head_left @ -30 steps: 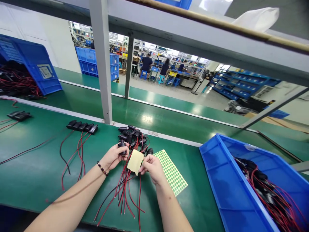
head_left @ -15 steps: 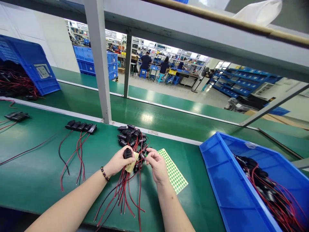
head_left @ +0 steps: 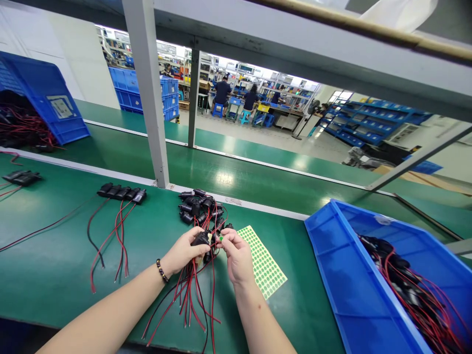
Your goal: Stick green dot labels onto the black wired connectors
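Note:
My left hand (head_left: 188, 250) is closed around a black cylindrical part with wires (head_left: 201, 239), now lying sideways in the fingers. A scrap of yellowish tape or paper shows beside it, partly hidden. Close by on the right, my right hand (head_left: 236, 253) pinches a small round green sticker (head_left: 221, 238) between thumb and finger, apart from the black part. Behind and under both hands is a heap of similar black parts (head_left: 197, 204), their red and black wires (head_left: 190, 295) trailing toward me. A sheet of green dot stickers (head_left: 263, 265) lies beside my right hand.
A blue bin (head_left: 324, 275) of wired parts stands at right; another blue bin (head_left: 66, 108) lies tipped at far left. A row of black parts (head_left: 121, 192) rests on the green bench (head_left: 55, 275). A grey post (head_left: 147, 98) rises at the bench's back edge. People sit farther off.
The black part in my left hand has turned from end-on to sideways. My right hand has shifted slightly, and the green sticker at its fingertips now shows clearly.

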Tool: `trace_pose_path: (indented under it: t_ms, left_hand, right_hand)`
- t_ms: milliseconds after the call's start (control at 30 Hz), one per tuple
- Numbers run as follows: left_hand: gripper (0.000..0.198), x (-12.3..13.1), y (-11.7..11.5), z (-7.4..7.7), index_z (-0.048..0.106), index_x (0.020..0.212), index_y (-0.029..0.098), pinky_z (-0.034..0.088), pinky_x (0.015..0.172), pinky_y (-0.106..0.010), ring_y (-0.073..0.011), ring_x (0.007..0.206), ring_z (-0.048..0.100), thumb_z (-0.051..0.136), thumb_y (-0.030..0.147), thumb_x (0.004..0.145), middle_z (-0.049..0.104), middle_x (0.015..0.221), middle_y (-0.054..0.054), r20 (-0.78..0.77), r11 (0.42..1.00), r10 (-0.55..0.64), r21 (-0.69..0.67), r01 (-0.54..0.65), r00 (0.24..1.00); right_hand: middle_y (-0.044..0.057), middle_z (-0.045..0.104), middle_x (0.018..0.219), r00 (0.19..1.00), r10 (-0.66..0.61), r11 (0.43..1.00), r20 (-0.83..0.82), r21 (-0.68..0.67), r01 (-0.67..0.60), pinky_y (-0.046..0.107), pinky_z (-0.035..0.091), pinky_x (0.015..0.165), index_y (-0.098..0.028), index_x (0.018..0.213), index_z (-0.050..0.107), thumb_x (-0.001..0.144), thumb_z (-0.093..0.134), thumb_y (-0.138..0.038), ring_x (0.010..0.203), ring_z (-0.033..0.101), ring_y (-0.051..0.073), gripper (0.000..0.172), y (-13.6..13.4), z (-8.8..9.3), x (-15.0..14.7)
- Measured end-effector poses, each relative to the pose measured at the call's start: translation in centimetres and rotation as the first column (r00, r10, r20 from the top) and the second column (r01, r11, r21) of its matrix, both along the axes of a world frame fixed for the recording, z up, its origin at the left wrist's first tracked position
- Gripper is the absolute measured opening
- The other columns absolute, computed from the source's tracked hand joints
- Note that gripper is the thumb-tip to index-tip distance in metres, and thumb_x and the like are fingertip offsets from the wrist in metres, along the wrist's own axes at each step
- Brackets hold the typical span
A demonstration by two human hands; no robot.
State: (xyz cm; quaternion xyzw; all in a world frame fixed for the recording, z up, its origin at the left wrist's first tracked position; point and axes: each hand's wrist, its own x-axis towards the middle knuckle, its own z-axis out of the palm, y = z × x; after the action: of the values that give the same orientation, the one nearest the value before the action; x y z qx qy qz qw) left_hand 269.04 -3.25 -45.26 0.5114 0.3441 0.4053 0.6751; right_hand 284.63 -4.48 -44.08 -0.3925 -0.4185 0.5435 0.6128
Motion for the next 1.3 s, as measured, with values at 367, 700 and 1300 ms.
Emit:
trace_pose_path:
  t_ms: [367, 700, 1300]
  left_hand:
    - [0.028, -0.4, 0.1, 0.3, 0.044, 0.098, 0.015, 0.046, 0.074, -0.032, -0.0207, 0.086, 0.060, 0.060, 0.026, 0.077, 0.058, 0.092, -0.009, 0.269, 0.983, -0.091, -0.128, 0.129, 0.959]
    - [0.028, 0.3, -0.7, -0.5, 0.033, 0.099, 0.021, 0.038, 0.080, -0.029, -0.0140, 0.088, 0.048, 0.054, 0.026, 0.081, 0.047, 0.097, -0.002, -0.176, 0.903, 0.142, 0.425, -0.055, 0.974]
    - [0.022, 0.4, -0.8, -0.8, 0.035, 0.098, 0.020, 0.039, 0.083, -0.034, -0.0180, 0.091, 0.047, 0.049, 0.022, 0.082, 0.044, 0.098, -0.006, -0.270, 0.823, 0.199, 0.568, -0.011, 0.942]
  right_hand:
    - [0.003, 0.052, 0.092, 0.996, -0.084, 0.996, 0.004, 0.007, 0.084, 0.026, 0.042, 0.069, -0.016, 0.057, 0.057, 0.070, 0.063, -0.021, 0.077, 0.051, 0.013, 0.016, 0.3, -0.2, 0.3]
    - [0.004, 0.052, 0.092, 0.970, 0.005, 0.980, 0.243, 0.193, -0.054, 0.031, 0.041, 0.078, -0.019, 0.068, 0.059, 0.076, 0.058, -0.020, 0.087, 0.052, 0.016, 0.008, -1.2, 0.1, -1.0]
    - [0.003, 0.053, 0.082, 0.897, -0.126, 0.956, 0.423, 0.293, -0.004, 0.031, 0.041, 0.076, -0.020, 0.068, 0.059, 0.076, 0.054, -0.016, 0.081, 0.051, 0.016, 0.010, -1.6, 0.5, -1.2]
